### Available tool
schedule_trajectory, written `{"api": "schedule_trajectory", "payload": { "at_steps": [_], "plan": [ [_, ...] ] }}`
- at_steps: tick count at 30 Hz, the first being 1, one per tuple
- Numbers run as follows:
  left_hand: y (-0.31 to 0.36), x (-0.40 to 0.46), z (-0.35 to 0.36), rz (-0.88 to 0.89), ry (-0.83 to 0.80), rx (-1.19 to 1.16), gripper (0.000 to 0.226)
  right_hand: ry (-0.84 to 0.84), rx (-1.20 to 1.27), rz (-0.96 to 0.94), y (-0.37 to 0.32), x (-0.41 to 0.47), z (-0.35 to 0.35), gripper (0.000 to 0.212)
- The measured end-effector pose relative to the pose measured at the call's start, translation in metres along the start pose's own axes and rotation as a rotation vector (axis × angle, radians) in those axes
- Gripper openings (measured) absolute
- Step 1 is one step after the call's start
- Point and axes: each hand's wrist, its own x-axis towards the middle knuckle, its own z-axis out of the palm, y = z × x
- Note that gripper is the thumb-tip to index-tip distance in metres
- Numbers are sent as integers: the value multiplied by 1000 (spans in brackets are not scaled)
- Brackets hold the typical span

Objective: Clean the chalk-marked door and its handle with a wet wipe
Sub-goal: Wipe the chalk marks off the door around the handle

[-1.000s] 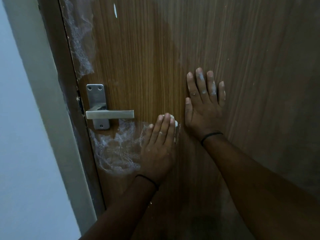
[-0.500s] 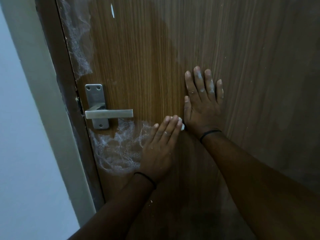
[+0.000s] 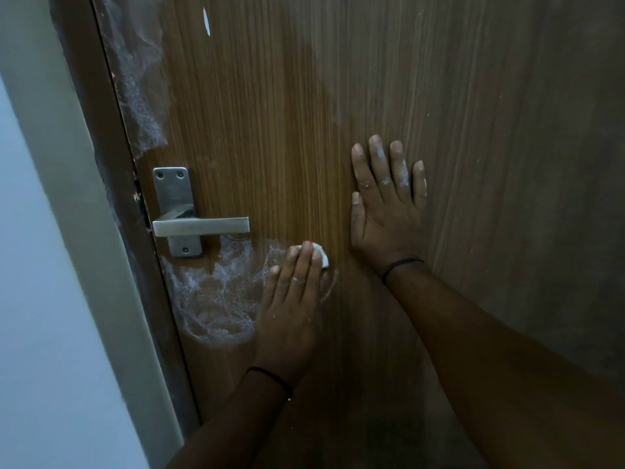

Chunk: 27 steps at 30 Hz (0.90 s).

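1. Wipe (image 3: 321, 254) sits under your left hand (image 3: 291, 306), pressed flat against the door (image 3: 270, 130); only a white edge shows past your fingertips, on the right of your middle and index fingers.
2. Your left hand lies with its fingers straight and close together, pinning the wet wipe to the wood rather than curling round it.
3. That hand rests below and to the right of the handle (image 3: 201, 226), near the lever's free end but apart from it.
4. Chalk smears (image 3: 216, 299) spread beneath the handle plate and run up to the left side of your left hand; the wipe lies at the right edge of this patch.
5. A second chalky patch (image 3: 135, 79) runs along the door's edge above the handle, well away from the wipe.
6. Your right hand (image 3: 385, 211) lies flat on the door, fingers straight and slightly spread, holding nothing; white dust marks its fingers.
7. Your right hand is just up and to the right of the wipe, not touching it.
8. Each wrist wears a thin dark band.
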Motion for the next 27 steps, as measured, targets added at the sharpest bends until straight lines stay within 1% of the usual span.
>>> {"api": "schedule_trajectory", "payload": {
  "at_steps": [2,5,9,10,13,15,18,19,20,21,23,24,27],
  "plan": [
    [-7,9,-4,-36,42,28,56,6,6,0,0,0,1,53],
    [-4,24,-9,-132,92,12,58,7,7,2,-1,1,1,54],
    [5,4,-4,-18,-9,-9,60,6,8,8,-1,1,-2,54],
    [4,5,-3,-5,-10,-7,61,4,7,6,-2,0,-1,54],
    [2,21,-6,-47,51,9,55,2,-2,1,-1,0,1,54],
    [4,21,-5,-55,43,6,56,6,-5,3,0,0,2,54],
    [9,-7,5,88,-60,39,64,16,-7,0,1,0,2,54],
    [5,-12,6,115,-71,52,65,16,-5,0,1,0,2,54],
    [0,-12,5,111,-51,52,64,16,-5,-1,2,-1,2,54],
    [-3,-7,4,70,-14,37,62,19,-5,0,1,-2,2,54],
    [-4,5,1,-53,41,-13,59,26,-4,-1,0,-1,2,54],
    [0,7,2,-48,34,-26,60,27,-2,1,0,0,1,54],
    [13,-11,13,158,-78,-12,67,15,-4,12,-1,0,0,54]
  ]
}}
